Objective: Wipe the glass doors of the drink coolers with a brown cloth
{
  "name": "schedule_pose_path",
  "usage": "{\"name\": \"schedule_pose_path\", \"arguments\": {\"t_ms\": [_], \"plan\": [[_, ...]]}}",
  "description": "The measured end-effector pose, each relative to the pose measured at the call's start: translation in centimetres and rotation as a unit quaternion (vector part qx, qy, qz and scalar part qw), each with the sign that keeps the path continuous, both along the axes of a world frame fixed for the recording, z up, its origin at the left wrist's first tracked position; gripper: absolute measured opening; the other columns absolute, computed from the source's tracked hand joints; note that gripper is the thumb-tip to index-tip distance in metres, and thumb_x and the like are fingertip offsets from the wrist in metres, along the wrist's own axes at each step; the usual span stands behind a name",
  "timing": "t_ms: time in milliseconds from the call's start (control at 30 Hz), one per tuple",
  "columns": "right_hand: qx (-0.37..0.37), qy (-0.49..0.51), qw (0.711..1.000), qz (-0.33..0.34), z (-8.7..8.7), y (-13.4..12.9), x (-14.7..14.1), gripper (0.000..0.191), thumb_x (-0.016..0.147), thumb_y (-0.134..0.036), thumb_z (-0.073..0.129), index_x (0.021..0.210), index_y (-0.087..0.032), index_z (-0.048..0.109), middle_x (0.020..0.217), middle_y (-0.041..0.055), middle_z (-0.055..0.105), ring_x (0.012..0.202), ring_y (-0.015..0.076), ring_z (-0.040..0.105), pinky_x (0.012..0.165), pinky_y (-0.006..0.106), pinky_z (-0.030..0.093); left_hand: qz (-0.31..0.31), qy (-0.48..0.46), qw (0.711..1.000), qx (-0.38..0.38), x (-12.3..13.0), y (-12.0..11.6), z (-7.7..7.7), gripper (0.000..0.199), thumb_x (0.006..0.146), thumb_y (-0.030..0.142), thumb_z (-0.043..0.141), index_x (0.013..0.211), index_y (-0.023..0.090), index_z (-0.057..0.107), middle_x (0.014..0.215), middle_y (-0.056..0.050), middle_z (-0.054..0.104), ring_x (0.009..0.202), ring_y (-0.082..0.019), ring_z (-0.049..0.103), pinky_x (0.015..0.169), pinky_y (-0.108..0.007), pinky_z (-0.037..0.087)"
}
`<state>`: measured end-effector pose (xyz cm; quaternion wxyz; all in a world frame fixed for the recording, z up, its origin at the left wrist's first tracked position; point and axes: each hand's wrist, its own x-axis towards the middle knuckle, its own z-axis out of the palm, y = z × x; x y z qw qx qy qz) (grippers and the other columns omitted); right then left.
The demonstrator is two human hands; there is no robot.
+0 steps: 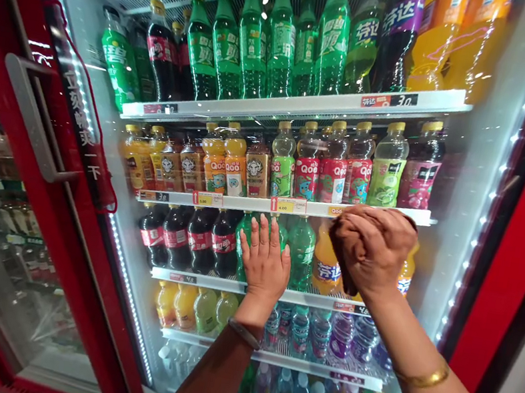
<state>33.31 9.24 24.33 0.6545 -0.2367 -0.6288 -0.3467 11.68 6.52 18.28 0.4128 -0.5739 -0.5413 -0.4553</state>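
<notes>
My left hand (pixel 264 261) is held up flat with its fingers stretched out, in front of the green bottles (pixel 301 247) on the middle shelf. It appears to rest on the glass front of the drinks cooler, though the glass itself is hard to make out. Bunched in my right hand (pixel 383 248) is a brown cloth (pixel 345 262), which hides part of an orange soda bottle (pixel 325 262) behind it. The right fingers are curled tightly round the cloth, level with a shelf's price strip (pixel 308 210).
Bottled drinks fill several shelves, with green soda bottles (pixel 252 45) near the top and cola bottles (pixel 200 240) lower left. A grey door handle (pixel 35 116) sticks out at left on a red frame (pixel 88 288). Another red frame (pixel 522 222) stands at right.
</notes>
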Motion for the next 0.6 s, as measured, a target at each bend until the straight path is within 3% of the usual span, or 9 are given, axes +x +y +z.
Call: {"name": "schedule_pose_path", "arguments": {"t_ms": [100,200,267,333,467,533,600], "plan": [[0.006,0.053,0.998,-0.017,-3.1,-0.3,0.6,0.038,0.084,-0.028,0.076,0.121,-0.033,0.067,0.122,0.0056,0.066,0.122,0.0275,0.060,0.108,0.051,0.046,-0.001,-0.001,1.000,0.002,0.2,0.0,0.0,0.083,0.101,0.027,0.052,0.167,0.018,0.002,0.173,-0.013,0.016,0.162,-0.029,0.004,0.132,-0.061,0.008],[0.007,0.035,0.999,-0.013,-5.5,-0.9,-1.6,0.037,0.082,-0.027,0.079,0.116,-0.034,0.068,0.120,0.0031,0.067,0.122,0.0266,0.060,0.108,0.049,0.045,0.002,-0.003,1.000,0.002,0.3,0.0,0.0,0.083,0.101,0.027,0.052,0.167,0.018,0.002,0.172,-0.013,0.017,0.162,-0.029,0.004,0.132,-0.061,0.007],[0.010,-0.017,1.000,-0.008,-5.1,-1.1,-3.5,0.035,0.083,-0.029,0.079,0.116,-0.034,0.069,0.120,0.0024,0.069,0.123,0.0254,0.058,0.107,0.046,0.044,0.004,-0.003,1.000,0.003,0.2,0.0,0.0,0.082,0.102,0.027,0.052,0.167,0.018,0.002,0.172,-0.014,0.019,0.162,-0.029,0.004,0.132,-0.061,0.007],[0.025,-0.073,0.997,-0.013,-3.2,-1.0,-4.8,0.031,0.087,-0.032,0.075,0.117,-0.033,0.069,0.121,0.0025,0.070,0.126,0.0247,0.056,0.108,0.045,0.041,0.006,0.000,1.000,0.003,0.1,0.0,0.0,0.082,0.102,0.026,0.052,0.167,0.017,0.003,0.171,-0.014,0.020,0.162,-0.028,0.004,0.132,-0.061,0.007],[0.043,-0.065,0.997,-0.009,0.8,-0.2,-4.0,0.031,0.090,-0.031,0.071,0.121,-0.035,0.067,0.125,0.0015,0.070,0.128,0.0233,0.055,0.110,0.044,0.040,0.009,0.007,1.000,-0.008,0.0,-0.1,0.0,0.082,0.101,0.025,0.052,0.167,0.016,0.003,0.172,-0.015,0.019,0.162,-0.029,0.002,0.132,-0.061,0.006],[0.020,-0.014,1.000,-0.001,0.8,0.0,-2.7,0.036,0.089,-0.030,0.072,0.124,-0.035,0.065,0.127,0.0024,0.068,0.127,0.0243,0.057,0.110,0.046,0.042,0.010,0.005,1.000,-0.009,0.1,-0.2,0.1,0.083,0.101,0.025,0.052,0.167,0.016,0.003,0.172,-0.014,0.018,0.162,-0.028,0.001,0.132,-0.061,0.006],[0.004,0.029,1.000,0.001,-0.9,-0.3,-2.0,0.040,0.088,-0.030,0.072,0.126,-0.035,0.064,0.127,0.0036,0.067,0.125,0.0259,0.058,0.111,0.048,0.043,0.010,0.004,1.000,-0.008,0.2,-0.2,0.1,0.082,0.101,0.026,0.052,0.167,0.016,0.003,0.172,-0.014,0.018,0.162,-0.028,0.001,0.132,-0.061,0.006]]}}
